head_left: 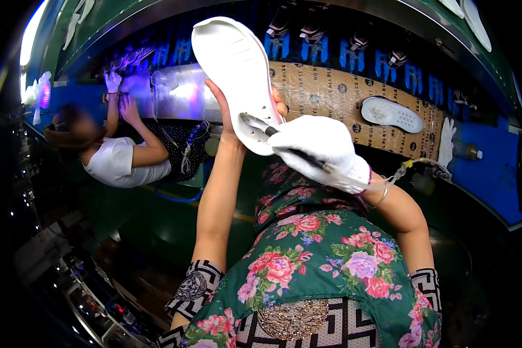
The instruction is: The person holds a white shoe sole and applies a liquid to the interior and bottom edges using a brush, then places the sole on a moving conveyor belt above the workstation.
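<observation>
A white shoe sole is held up in front of me, its long end pointing away and its inner side facing up. My bare left hand is closed around it from beneath, the thumb on one edge and fingertips on the other. My right hand, in a white glove, is closed on a dark-handled brush whose tip lies in the near end of the sole. Small dark spots show there. A clear tube runs past the gloved wrist toward the right.
Another white sole lies on the cardboard-covered bench. A loose white glove and a bottle are by the blue surface. Blue holders with dark shoe uppers line the back. At left, a co-worker sits working.
</observation>
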Available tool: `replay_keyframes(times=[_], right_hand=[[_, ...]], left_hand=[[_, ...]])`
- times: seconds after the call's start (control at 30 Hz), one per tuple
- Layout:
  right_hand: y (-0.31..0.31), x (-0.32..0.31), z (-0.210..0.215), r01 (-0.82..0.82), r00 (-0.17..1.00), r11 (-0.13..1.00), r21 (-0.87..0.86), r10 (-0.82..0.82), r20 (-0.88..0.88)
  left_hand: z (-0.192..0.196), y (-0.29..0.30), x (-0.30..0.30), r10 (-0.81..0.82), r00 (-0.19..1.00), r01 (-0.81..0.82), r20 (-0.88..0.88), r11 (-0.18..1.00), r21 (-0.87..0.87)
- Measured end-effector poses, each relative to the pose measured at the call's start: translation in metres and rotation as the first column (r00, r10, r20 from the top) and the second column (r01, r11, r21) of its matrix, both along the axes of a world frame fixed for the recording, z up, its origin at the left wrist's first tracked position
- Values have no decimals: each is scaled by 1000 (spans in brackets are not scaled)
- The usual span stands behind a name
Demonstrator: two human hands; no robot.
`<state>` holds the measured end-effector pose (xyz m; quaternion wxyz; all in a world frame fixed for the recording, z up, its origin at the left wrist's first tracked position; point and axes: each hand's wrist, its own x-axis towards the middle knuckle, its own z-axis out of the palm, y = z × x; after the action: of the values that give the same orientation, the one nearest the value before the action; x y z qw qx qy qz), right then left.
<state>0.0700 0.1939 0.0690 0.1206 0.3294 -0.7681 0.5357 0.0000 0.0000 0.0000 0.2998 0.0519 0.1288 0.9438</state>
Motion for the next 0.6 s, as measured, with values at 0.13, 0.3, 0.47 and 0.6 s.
replay_keyframes(times=[0.13,0.3,0.47,0.6], right_hand=[[-3,12,5,-114,993,981,156,114,9],[2,8,17,-132,958,987,-86,149,246],[0,13,7,-99,995,975,199,101,-1],[-2,16,8,-132,991,978,160,132,12]], left_hand=[[5,-4,-5,-92,994,101,65,983,-154],[14,-8,-12,-177,983,181,40,955,-234],[11,-4,-15,-276,961,252,-25,909,-331],[9,-1,-22,-318,947,296,40,821,-488]])
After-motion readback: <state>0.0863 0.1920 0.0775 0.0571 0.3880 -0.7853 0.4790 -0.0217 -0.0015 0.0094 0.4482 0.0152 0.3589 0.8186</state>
